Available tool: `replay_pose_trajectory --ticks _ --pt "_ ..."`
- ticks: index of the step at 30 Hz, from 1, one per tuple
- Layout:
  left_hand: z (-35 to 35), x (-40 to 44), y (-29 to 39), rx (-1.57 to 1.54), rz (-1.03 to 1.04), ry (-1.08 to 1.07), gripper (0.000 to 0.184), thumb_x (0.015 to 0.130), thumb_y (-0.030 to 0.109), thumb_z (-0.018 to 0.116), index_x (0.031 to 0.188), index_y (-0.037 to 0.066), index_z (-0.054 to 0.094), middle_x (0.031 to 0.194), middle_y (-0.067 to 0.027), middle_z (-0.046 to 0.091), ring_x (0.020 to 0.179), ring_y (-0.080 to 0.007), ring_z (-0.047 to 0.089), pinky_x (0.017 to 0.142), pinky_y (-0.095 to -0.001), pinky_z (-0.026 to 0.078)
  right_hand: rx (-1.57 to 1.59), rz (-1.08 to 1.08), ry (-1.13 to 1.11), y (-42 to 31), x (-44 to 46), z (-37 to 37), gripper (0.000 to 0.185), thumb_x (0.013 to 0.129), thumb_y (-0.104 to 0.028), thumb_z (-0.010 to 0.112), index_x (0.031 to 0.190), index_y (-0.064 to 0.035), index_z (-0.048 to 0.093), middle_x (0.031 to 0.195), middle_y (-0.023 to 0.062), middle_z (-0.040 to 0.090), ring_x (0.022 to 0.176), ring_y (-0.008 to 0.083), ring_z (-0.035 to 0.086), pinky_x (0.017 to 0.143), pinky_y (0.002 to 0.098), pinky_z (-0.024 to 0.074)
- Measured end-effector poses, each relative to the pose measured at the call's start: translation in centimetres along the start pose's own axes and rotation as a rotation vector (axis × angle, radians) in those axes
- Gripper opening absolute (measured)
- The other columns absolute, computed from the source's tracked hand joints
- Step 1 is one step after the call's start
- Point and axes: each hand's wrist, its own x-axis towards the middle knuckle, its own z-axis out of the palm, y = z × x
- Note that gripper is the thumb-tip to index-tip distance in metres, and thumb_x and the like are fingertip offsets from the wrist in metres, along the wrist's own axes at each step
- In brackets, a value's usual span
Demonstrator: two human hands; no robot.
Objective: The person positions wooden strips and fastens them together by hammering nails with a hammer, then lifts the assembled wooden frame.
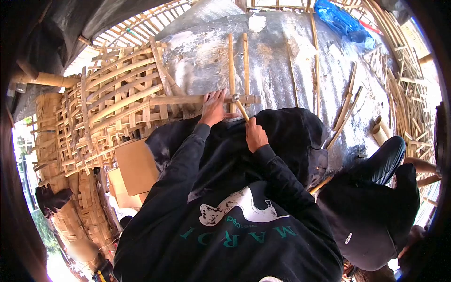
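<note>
A horizontal bamboo strip (176, 100) lies across two upright bamboo strips (231, 63), which extend away over the grey sheet. My left hand (214, 110) grips the horizontal strip just left of the crossing, fingers over its top and thumb stretched along the near side. In my right hand (256, 135) is a hammer (242, 109), its fingers wrapped round the light wooden handle. The small metal head of the hammer is at the crossing of the strips; whether it touches them I cannot tell. No nail can be made out.
A woven bamboo lattice (110, 101) stands at left, with cardboard boxes (137, 167) below it. Beneath the work spreads a shiny grey sheet (202, 56). A blue plastic bag (345, 23) lies far right. Another person (371, 211) in black sits close by on my right, near loose bamboo pieces (347, 108).
</note>
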Motion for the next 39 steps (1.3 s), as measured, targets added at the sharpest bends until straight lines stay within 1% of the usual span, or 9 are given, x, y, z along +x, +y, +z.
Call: replay_pose_trajectory --ticks 12,20,21,22,23,25,27,30,39 --pt "-0.6 -0.1 0.2 -0.011 0.061 0.064 0.129 0.06 0.086 0.077 0.153 0.003 0.046 0.138 -0.0148 0.061 0.132 -0.0288 0.054 0.117 -0.0489 0.03 0.079 0.007 0.004 0.4 0.2 -0.1 0.02 0.106 -0.02 0.057 0.108 -0.0026 0.046 0.077 0.0323 0.066 0.073 0.0543 0.064 0.065 0.0652 0.0497" --pt "-1.2 0.9 -2.9 -0.153 0.105 -0.147 0.113 0.073 0.071 0.083 0.155 0.004 0.045 0.156 -0.0161 0.051 0.146 -0.0367 0.045 0.124 -0.0522 0.03 0.42 -0.107 0.184 2.2 0.6 -0.9 0.022 0.101 -0.013 0.067 0.09 0.0008 0.053 0.075 0.0303 0.058 0.076 0.0554 0.054 0.058 0.0459 0.0449" --pt "-1.5 1.4 -3.4 -0.227 0.07 -0.189 0.106 0.075 0.067 0.084 0.153 0.005 0.049 0.155 -0.017 0.052 0.143 -0.0362 0.048 0.123 -0.0497 0.034 0.413 -0.138 0.18 2.4 0.6 -1.2 0.02 0.103 -0.014 0.065 0.097 0.0006 0.052 0.072 0.0266 0.058 0.066 0.0444 0.067 0.054 0.0411 0.0431" --pt "-1.7 1.8 -3.7 -0.301 0.035 -0.229 0.098 0.077 0.063 0.085 0.15 0.006 0.053 0.154 -0.018 0.053 0.141 -0.0357 0.051 0.121 -0.0471 0.038 0.407 -0.146 0.171 2.6 0.3 -1.4 0.02 0.103 -0.014 0.065 0.097 0.0006 0.052 0.072 0.0266 0.058 0.066 0.0444 0.067 0.054 0.0411 0.0431" --pt "-2.0 1.9 -4.1 -0.339 0.06 -0.147 0.077 0.08 0.057 0.085 0.135 0.008 0.064 0.139 -0.0169 0.063 0.13 -0.0348 0.06 0.111 -0.0441 0.046 0.444 -0.114 0.178 2.8 0.0 -1.6 0.021 0.103 -0.015 0.066 0.099 0.0008 0.053 0.071 0.0242 0.056 0.062 0.0336 0.062 0.055 0.0399 0.0426" --pt "-4.3 2.8 -4.1 -0.351 0.021 -0.216 0.069 0.081 0.055 0.085 0.126 0.006 0.066 0.127 -0.0166 0.065 0.122 -0.0355 0.062 0.105 -0.0445 0.048 0.554 -0.065 0.17 3.2 -0.6 -1.7 0.023 0.103 -0.019 0.067 0.104 0.0016 0.056 0.067 0.0176 0.053 0.062 0.012 0.045 0.055 0.0366 0.0408" --pt "-4.9 3.6 -4.8 -0.413 0.015 -0.272 0.052 0.082 0.049 0.084 0.107 0.006 0.068 0.109 -0.0137 0.065 0.108 -0.0345 0.064 0.092 -0.0464 0.05 0.542 -0.058 0.143 3.8 -1.7 -1.9 0.024 0.103 -0.019 0.068 0.103 0.0017 0.055 0.066 0.0158 0.052 0.062 0.0119 0.046 0.055 0.0363 0.0397" --pt "-5.1 4.5 -5.4 -0.377 -0.019 -0.346 0.057 0.081 0.051 0.086 0.111 0.007 0.067 0.109 -0.0109 0.063 0.108 -0.0315 0.064 0.095 -0.0455 0.049 0.537 -0.078 0.143 2.6 -2.9 -3.3 0.024 0.102 -0.018 0.068 0.101 0.0008 0.053 0.066 0.0078 0.05 0.062 0.0108 0.045 0.055 0.0345 0.0372" --pt "-12.4 10.1 -3.8 -0.455 -0.125 0.151 0.05 0.089 0.05 0.079 0.106 0.006 0.063 0.093 -0.0052 0.06 0.085 -0.0217 0.061 0.078 -0.0397 0.052 0.698 -0.093 0.021 2.6 -3.4 -3.7 0.022 0.099 -0.017 0.072 0.099 -0.0048 0.054 0.074 0.0009 0.046 0.066 0.0065 0.041 0.058 0.0305 0.0361"
